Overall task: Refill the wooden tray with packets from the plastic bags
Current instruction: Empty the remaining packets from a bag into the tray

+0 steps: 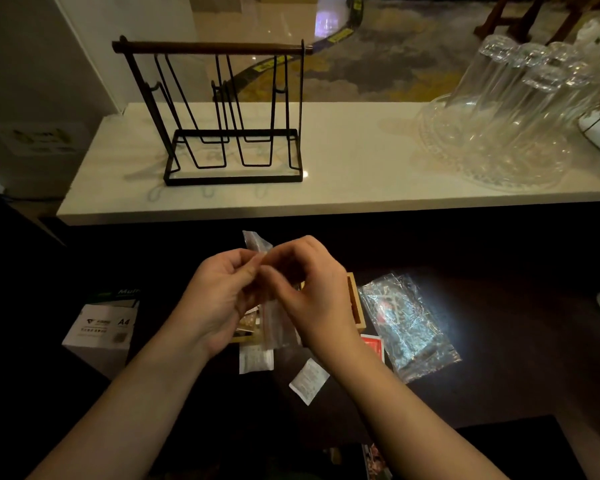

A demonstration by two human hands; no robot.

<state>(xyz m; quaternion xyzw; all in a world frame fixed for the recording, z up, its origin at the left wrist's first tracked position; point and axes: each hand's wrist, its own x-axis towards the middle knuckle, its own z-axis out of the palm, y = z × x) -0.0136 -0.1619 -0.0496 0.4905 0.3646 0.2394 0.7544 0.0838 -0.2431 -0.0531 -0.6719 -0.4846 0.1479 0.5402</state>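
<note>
Pale stone counter (pixel 361 168) runs across the upper view, carrying a black wire rack (pixel 232 133) and a cluster of upturned clear glasses (pixel 510 109) on a glass dish. Below it, a dark work surface (pixel 499 341); a box of A4 paper (pixel 101 330) sits off to the left. Wooden tray (pixel 355 303) lies on the dark surface directly beneath the hands, mostly hidden by them; only its right wall and a near corner show. Just right of the tray, a crinkled plastic bag (pixel 406 323) lies flat. Loose packets near the tray's front edge: two white ones (pixel 309 379) and a red one (pixel 373 346). Left hand (pixel 219 296) and right hand (pixel 309 289) meet above the tray, fingers curled, both pinching the top of a small clear bag (pixel 257 241), apparently opening it. Risk, as judged: if the bag gives way suddenly, packets could scatter past the tray onto the dark surface, where low light makes them hard to spot.
</note>
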